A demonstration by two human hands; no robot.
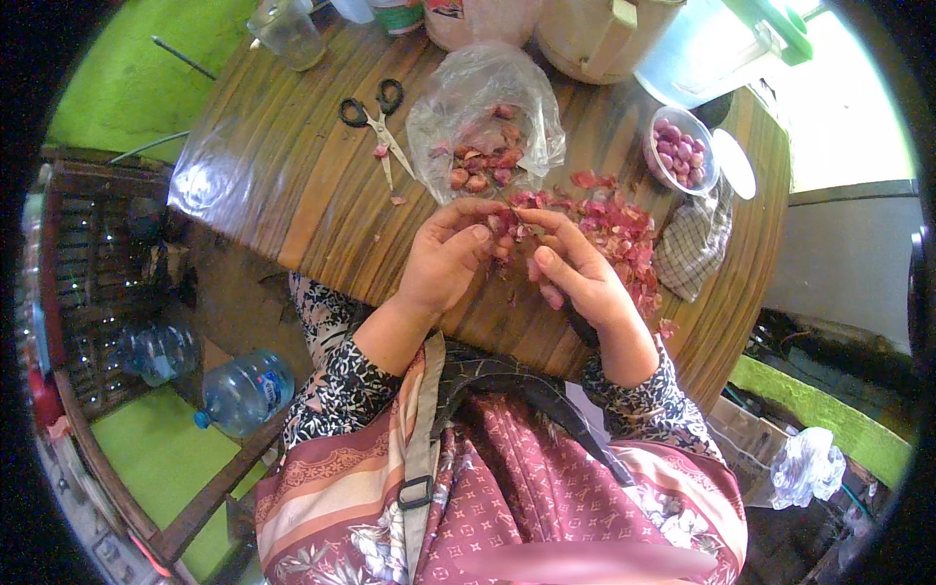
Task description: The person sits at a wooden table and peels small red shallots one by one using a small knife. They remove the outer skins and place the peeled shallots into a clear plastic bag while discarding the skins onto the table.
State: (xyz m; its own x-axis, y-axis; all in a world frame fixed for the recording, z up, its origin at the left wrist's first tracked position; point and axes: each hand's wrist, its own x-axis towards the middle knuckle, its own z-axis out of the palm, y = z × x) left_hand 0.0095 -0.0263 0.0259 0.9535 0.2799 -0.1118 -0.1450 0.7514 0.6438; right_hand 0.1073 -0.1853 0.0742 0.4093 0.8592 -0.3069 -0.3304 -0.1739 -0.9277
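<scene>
My left hand (450, 252) holds a small shallot (499, 223) with loose skin between thumb and fingers, just below an open clear plastic bag (439, 110). Close at its right, my right hand (574, 263) has its index fingertip at the shallot; whether it pinches a small knife or only skin is too small to tell. Unpeeled shallots (477, 181) lie in the bag. A heap of red shallot skins (621, 234) spreads right of my hands. Peeled shallots (680, 152) fill a round plastic tub (662, 172) at the upper right. Black-handled scissors (380, 128) lie spread at the upper left.
A checked cloth (695, 248) and a white lid (733, 164) lie beside the tub on the wooden table (292, 175). A clear glass (287, 36), a beige pitcher (599, 44) and a blue-tinted container (687, 58) line the far edge. Large water bottles (248, 393) rest below left.
</scene>
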